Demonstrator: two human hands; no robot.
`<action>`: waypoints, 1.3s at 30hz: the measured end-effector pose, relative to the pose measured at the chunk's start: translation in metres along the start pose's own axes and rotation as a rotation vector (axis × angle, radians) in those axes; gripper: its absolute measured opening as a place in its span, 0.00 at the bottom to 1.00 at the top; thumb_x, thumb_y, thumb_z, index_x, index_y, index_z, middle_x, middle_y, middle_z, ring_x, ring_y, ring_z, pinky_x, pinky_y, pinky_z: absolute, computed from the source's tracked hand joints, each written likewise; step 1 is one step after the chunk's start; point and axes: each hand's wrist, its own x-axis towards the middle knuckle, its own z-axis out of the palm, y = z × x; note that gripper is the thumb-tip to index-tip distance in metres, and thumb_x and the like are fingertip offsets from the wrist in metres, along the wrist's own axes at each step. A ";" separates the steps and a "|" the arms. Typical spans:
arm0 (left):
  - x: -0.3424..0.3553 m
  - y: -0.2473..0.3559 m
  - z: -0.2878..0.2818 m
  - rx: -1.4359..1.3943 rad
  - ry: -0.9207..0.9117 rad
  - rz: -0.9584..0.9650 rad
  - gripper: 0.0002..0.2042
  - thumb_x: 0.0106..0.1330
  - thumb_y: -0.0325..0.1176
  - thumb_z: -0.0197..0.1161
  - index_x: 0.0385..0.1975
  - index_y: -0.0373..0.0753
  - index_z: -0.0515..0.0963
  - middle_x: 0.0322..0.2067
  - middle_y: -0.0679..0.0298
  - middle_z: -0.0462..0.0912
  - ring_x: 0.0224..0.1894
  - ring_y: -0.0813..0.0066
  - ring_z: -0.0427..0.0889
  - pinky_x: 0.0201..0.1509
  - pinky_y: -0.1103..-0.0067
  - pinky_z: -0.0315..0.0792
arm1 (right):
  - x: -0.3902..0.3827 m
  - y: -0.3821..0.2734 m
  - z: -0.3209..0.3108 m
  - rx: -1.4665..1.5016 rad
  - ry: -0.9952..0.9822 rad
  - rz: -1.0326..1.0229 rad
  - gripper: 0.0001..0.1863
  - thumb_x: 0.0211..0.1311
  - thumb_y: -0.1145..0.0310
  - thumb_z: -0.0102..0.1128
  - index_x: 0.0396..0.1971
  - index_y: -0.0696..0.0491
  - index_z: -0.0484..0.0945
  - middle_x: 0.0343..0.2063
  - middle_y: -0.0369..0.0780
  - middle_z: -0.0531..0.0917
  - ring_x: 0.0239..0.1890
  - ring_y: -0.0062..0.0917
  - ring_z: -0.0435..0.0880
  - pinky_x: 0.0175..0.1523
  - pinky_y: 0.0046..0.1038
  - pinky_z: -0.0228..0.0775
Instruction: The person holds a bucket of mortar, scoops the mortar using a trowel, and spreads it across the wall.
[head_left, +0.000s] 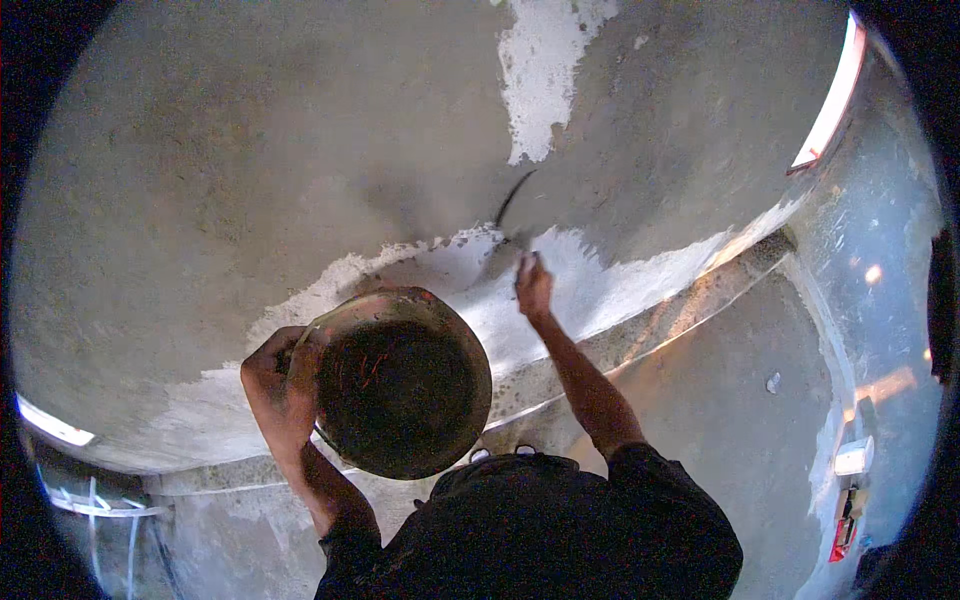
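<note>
My left hand (275,370) grips the rim of a round, dark, shallow metal pan (395,385), held tilted in front of my body. My right hand (535,280) is closed on the handle of a trowel, whose thin dark curved blade (515,195) is on or very near the grey plastered wall (260,160); the blade is partly blurred. Around it, the wall shows an uneven band of white surface (600,280) along its lower part and another white patch (540,70) higher up.
A ledge (690,305) runs along the wall's foot, with grey floor (720,420) below. Bright openings (830,90) show at both sides. At the right are a small white object (853,455) and red item (840,540). Light rails or frames (105,508) stand at lower left.
</note>
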 end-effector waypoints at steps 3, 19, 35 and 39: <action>-0.003 -0.002 -0.007 0.020 0.028 -0.030 0.08 0.55 0.30 0.59 0.23 0.30 0.77 0.16 0.71 0.72 0.19 0.86 0.63 0.22 0.86 0.58 | -0.042 -0.026 0.022 0.012 -0.288 -0.275 0.18 0.59 0.60 0.52 0.41 0.61 0.71 0.15 0.49 0.76 0.18 0.46 0.75 0.23 0.42 0.65; -0.003 -0.019 -0.013 -0.071 -0.011 -0.015 0.07 0.55 0.28 0.55 0.24 0.30 0.76 0.19 0.68 0.75 0.23 0.84 0.68 0.26 0.86 0.62 | -0.006 -0.049 -0.010 -0.036 -0.151 -0.200 0.17 0.60 0.64 0.53 0.38 0.66 0.70 0.11 0.52 0.72 0.16 0.45 0.76 0.19 0.37 0.65; 0.003 -0.025 -0.009 -0.071 -0.032 -0.015 0.06 0.53 0.26 0.53 0.23 0.31 0.75 0.18 0.68 0.73 0.22 0.84 0.65 0.26 0.85 0.60 | 0.008 -0.049 -0.026 0.100 -0.120 0.020 0.25 0.64 0.58 0.47 0.41 0.70 0.69 0.07 0.42 0.69 0.11 0.20 0.70 0.14 0.28 0.59; 0.004 -0.031 -0.010 -0.079 -0.020 0.030 0.06 0.53 0.26 0.53 0.23 0.31 0.76 0.18 0.68 0.73 0.22 0.84 0.65 0.26 0.85 0.60 | -0.042 -0.043 0.010 -0.055 -0.346 -0.196 0.21 0.58 0.62 0.55 0.42 0.65 0.71 0.11 0.51 0.73 0.17 0.45 0.76 0.24 0.40 0.68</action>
